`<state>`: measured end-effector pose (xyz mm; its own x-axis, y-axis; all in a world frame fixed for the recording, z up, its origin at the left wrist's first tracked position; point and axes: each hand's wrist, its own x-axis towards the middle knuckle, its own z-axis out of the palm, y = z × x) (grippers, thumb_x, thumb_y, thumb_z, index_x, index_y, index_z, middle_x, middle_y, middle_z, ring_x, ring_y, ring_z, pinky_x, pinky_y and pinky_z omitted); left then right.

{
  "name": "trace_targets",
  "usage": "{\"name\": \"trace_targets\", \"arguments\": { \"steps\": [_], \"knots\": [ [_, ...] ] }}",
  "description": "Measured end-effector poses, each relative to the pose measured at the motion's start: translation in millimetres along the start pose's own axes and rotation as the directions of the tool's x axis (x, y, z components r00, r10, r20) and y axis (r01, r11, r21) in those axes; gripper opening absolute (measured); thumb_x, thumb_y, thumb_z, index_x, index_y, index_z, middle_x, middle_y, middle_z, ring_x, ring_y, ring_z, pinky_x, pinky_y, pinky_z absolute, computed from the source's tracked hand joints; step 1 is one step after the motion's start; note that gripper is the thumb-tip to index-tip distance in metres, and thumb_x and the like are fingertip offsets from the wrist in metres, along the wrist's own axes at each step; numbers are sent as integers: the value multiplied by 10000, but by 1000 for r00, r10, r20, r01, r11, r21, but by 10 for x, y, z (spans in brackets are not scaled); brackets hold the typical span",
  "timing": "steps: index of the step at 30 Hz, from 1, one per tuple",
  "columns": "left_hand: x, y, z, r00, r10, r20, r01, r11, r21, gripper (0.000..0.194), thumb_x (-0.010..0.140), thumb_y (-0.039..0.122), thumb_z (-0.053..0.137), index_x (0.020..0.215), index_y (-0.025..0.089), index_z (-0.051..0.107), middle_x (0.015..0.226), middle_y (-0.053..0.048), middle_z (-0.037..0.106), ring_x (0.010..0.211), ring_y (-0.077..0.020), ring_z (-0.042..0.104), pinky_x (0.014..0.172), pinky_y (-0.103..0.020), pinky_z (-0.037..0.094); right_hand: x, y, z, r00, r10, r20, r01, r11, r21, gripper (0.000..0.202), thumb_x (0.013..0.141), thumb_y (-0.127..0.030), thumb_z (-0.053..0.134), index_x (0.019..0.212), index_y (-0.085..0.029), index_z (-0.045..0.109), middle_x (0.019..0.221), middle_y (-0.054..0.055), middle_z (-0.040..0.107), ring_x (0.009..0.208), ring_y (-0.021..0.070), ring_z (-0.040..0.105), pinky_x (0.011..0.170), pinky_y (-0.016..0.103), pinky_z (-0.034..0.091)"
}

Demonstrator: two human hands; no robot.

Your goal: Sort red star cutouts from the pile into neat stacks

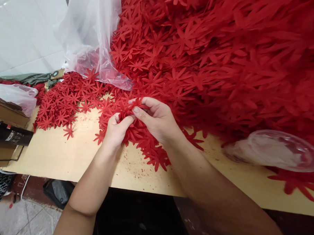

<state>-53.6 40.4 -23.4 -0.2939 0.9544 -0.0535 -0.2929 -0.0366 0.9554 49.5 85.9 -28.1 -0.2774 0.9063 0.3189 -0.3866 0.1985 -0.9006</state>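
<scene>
Mountain of red cut-out flowers (222,59) burying the worktop's (70,156) far right, clear plastic bag (91,33) at the far edge. Mid-sorting, probably. Left hand (116,131) and right hand (157,119), both pinched on one small flower bunch (132,108) near the front edge. Next up: peeling singles apart, gently.

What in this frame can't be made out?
- Head view: how many red flowers the fingers pinch; left hand and right hand cover them.
- Clear dish: blurred, contents unreadable.
- Black box: cut by the left edge, print too small.
- Plastic bag: top cut off.
</scene>
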Motion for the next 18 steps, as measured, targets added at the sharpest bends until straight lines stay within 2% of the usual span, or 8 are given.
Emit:
{"name": "trace_targets", "arguments": {
  "steps": [3, 6, 11, 15, 18],
  "knots": [
    [-4, 4, 11, 998, -14, 65, 13, 1000, 15, 216, 570, 300, 781, 633, 163, 626, 584, 43, 610, 532, -66, 525, 610, -229, 460, 10, 46, 9, 992, 18, -124, -9, 998, 68, 262, 648, -387, 775, 719, -223, 582, 671, -41, 569, 613, 84, 541, 612, 228, 492],
    [-8, 10, 14, 994, -31, 102, 28, 999, 30, 256, 543, 325, 805, 671, 163, 654, 627, 34, 648, 557, -71, 552, 638, -234, 482, 29, 72, 7, 965, -1, -262, 29, 994, 105, 261, 641, -341, 778, 686, -217, 553, 641, -56, 522, 557, 58, 484, 555, 196, 451],
    [-6, 7, -35, 995, -48, 89, 46, 999, 19, 305, 539, 384, 818, 682, 162, 665, 664, 12, 678, 581, -92, 590, 640, -244, 503, 110, 118, -136, 919, -57, -389, 92, 993, 72, 261, 704, -382, 728, 723, -227, 519, 653, -46, 525, 585, 78, 521, 531, 208, 442],
    [21, -18, -74, 997, -49, 58, 50, 999, -14, 314, 525, 387, 831, 632, 159, 645, 611, 22, 654, 536, -80, 573, 601, -226, 493, 202, 233, -351, 875, -153, -459, 119, 988, -102, 285, 760, -451, 668, 725, -229, 493, 628, -42, 494, 549, 90, 509, 493, 230, 428],
    [35, -31, -79, 998, -46, 46, 47, 998, -39, 306, 516, 363, 839, 615, 155, 637, 598, 29, 645, 531, -71, 571, 584, -211, 482, 214, 259, -396, 881, -240, -407, 116, 945, -307, 285, 806, -501, 597, 780, -225, 531, 678, -10, 544, 636, 125, 565, 577, 280, 481]
  ]
}}
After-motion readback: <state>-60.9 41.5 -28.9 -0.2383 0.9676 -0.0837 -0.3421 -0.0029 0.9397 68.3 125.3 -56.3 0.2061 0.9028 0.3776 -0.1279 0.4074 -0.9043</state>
